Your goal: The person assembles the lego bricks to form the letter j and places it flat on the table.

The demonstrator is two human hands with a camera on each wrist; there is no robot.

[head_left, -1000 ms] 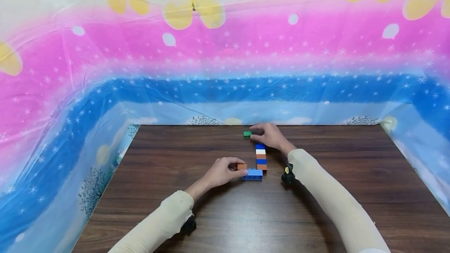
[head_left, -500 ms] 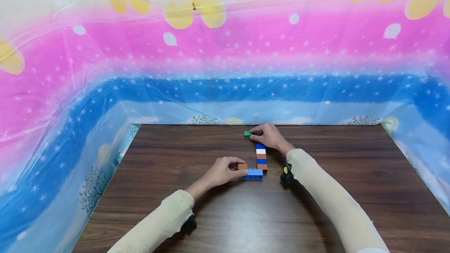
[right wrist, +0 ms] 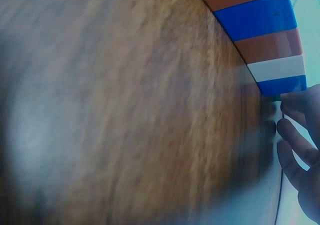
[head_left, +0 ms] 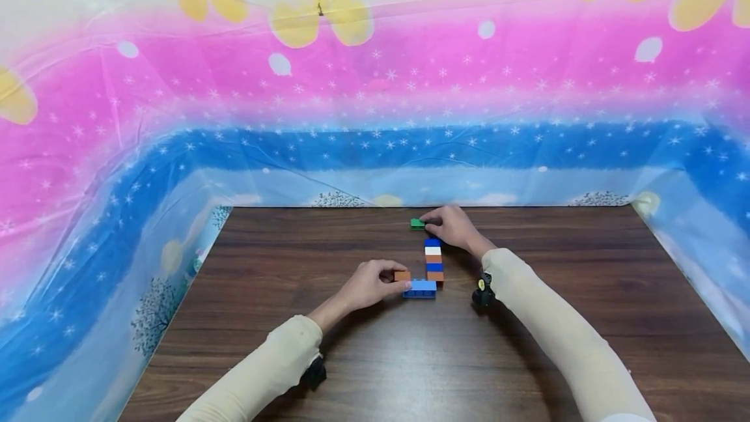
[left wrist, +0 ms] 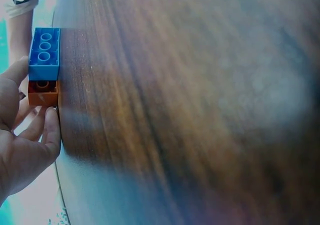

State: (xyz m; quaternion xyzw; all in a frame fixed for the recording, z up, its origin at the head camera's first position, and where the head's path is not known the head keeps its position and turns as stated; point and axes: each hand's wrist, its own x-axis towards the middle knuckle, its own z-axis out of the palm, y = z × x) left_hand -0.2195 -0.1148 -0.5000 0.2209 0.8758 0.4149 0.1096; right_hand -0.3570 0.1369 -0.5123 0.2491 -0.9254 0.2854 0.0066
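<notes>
In the head view my left hand (head_left: 367, 286) pinches an orange toy brick (head_left: 402, 275) and a light blue toy brick (head_left: 420, 289) that lie against each other. The left wrist view shows my thumb at the blue brick (left wrist: 44, 55) and my fingertips at the end of the orange brick (left wrist: 43, 95). Hollow undersides with round tubes face that camera. At the far side of the table, my right hand (head_left: 454, 226) pinches the right end of a small green toy brick (head_left: 417, 224). Only a sliver of green shows in the right wrist view, beside my fingertips.
Between the hands runs a row of toy bricks (head_left: 433, 259), coloured blue, white and orange, with its near end close to the light blue brick. The brown wooden table (head_left: 410, 363) ends at a printed cloth backdrop (head_left: 375, 148).
My right hand has shifted slightly right with the green brick, nearer in line with the row. The left hand and its bricks stay in place.
</notes>
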